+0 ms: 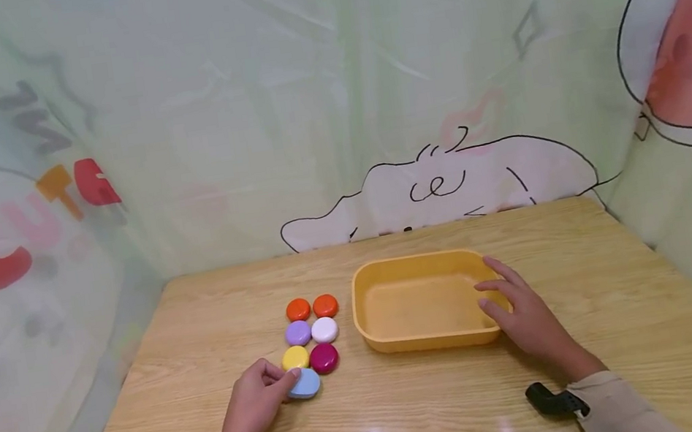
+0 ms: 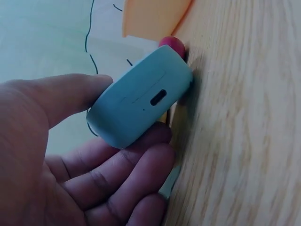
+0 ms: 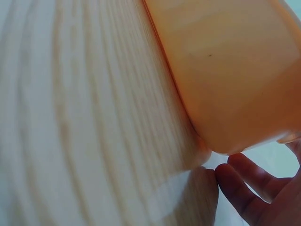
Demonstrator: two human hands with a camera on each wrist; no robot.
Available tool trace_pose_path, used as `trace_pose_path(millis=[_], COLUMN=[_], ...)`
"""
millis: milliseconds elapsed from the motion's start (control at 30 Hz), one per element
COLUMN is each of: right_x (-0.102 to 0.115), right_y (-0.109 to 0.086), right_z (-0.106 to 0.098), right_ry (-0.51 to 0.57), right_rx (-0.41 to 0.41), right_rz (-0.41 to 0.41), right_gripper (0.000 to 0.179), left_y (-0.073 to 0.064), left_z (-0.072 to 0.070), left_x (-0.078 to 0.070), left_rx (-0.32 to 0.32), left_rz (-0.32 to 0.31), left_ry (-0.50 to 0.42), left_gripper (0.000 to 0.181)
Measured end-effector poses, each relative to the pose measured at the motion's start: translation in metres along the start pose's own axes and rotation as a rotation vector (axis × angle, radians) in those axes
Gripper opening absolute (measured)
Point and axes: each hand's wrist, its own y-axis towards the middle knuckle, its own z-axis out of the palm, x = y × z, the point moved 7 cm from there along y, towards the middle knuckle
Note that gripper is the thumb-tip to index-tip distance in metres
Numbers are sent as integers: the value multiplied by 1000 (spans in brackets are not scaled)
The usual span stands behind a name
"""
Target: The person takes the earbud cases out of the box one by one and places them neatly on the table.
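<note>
My left hand pinches a light blue earbud case between thumb and fingers, at the near end of two columns of round pieces. In the left wrist view the case is tilted, with a charging port on the side facing the camera. A yellow disc and a dark magenta disc lie just beyond it. My right hand is at the right end of a yellow-orange tray, its fingers loosely bent by the rim. Whether they touch the tray cannot be made out.
Farther back on the wooden table lie a purple disc, a white disc and two orange discs, one of them the left orange disc. A printed curtain hangs behind the table and at its sides.
</note>
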Motion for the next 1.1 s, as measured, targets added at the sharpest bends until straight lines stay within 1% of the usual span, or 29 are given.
trace_pose_path(millis=[67,167,333,467,567,733,800,833,933,1100], right_x=[0,0,-1,-1,-2,-2,-1,-2,-4,-8], right_y=[0,1,3,4,5,3,2,1,0,2], right_z=[2,4,5,4,5,9,9,9,3,-15], right_ry=[4,1,3,11,14,-1,-28,-37,-73,-99], right_rx=[-1,0,-1,-4,3,13,10,8,-9,-50], right_rz=[-5,3,9,-5,3,25,24,29,41,71], right_gripper=[29,29,29,28,29,37,45,48,56,56], left_y=[0,-1,-2,-2,-2,-2,-1,-1,1,4], left_z=[-1,-3,-6,-6,-5,-11,-14,-14,-15,-15], left_x=[3,3,-2,-5,-5,-6,-8,-10,-18,-31], left_rx=[-7,-21,-68,-89,-94,-126,-145,-155,-186,-239], left_rz=[-24,-25,27,56,44,5,14,28,96,212], left_ry=[17,49,125,142,140,213,247,259,316,411], left_gripper=[41,38,26,20,20,23,25,25,24,22])
